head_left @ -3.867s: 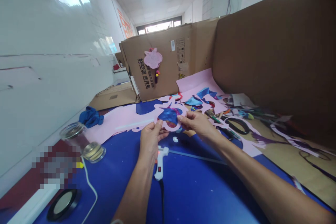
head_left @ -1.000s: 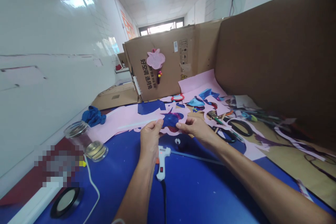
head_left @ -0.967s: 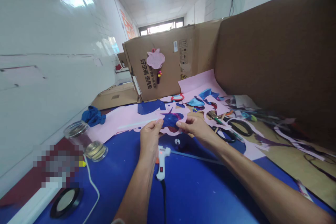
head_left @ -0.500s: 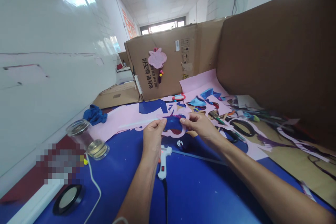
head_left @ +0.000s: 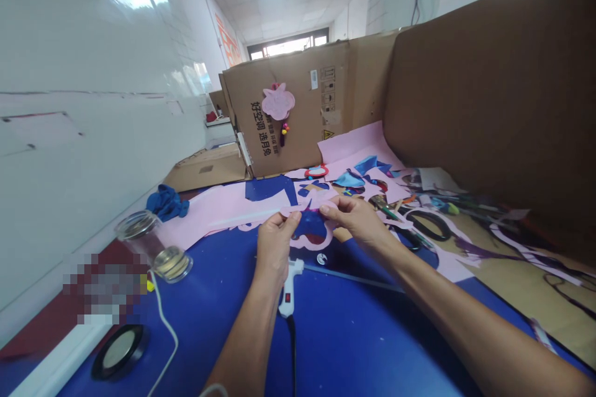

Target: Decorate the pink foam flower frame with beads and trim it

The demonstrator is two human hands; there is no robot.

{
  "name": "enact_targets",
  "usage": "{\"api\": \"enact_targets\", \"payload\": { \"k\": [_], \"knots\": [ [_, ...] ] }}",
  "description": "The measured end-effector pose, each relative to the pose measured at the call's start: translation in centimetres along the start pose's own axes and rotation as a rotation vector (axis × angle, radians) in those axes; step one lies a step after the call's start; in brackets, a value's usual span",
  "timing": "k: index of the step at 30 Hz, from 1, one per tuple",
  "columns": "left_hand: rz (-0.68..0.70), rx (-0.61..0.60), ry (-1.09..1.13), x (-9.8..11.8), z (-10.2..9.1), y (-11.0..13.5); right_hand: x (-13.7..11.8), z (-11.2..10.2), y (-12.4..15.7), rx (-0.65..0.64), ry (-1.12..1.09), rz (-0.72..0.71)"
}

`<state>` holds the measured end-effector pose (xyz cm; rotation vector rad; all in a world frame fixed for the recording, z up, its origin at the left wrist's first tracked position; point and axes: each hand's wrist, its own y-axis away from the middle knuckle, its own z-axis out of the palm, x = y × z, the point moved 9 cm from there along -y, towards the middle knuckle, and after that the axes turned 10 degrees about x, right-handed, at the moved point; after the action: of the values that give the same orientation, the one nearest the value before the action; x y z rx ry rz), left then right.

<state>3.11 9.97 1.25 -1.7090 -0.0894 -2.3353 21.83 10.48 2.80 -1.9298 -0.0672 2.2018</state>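
Observation:
Both my hands hold up a pink cut-out shape [head_left: 321, 240] with a shiny blue and red centre, just above the blue table [head_left: 354, 335]. My left hand [head_left: 274, 242] pinches its left edge between thumb and fingers. My right hand [head_left: 356, 220] pinches its upper right edge. A white glue gun [head_left: 287, 285] lies on the table right below my left hand, with its black cord running toward me.
A lying glass jar [head_left: 149, 247] and a black tape roll [head_left: 116, 358] sit at the left. Pink sheets [head_left: 218, 214], scraps, black scissors [head_left: 426, 226] and pens litter the far side. Cardboard walls [head_left: 488, 93] close off the back and right; a pink sample [head_left: 278, 102] hangs there.
The pink shape has tilted and turned in my fingers, its lower lobes now hanging down toward the table. My hands stayed in about the same place; the view shifted slightly.

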Motion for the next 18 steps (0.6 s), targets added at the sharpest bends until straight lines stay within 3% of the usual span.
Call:
{"api": "enact_targets", "payload": {
  "k": [6,12,18],
  "knots": [
    [0.054,-0.016,-0.111,0.6,0.6,0.6,-0.3,0.6,0.5,-0.062,-0.003,0.012],
    [0.115,-0.114,-0.153,0.9,1.8,1.3,-0.5,1.2,1.4,-0.108,0.005,0.071],
    [0.130,-0.114,-0.179,1.1,1.8,1.5,-1.1,0.8,1.1,-0.058,0.081,-0.051]
  ]
}}
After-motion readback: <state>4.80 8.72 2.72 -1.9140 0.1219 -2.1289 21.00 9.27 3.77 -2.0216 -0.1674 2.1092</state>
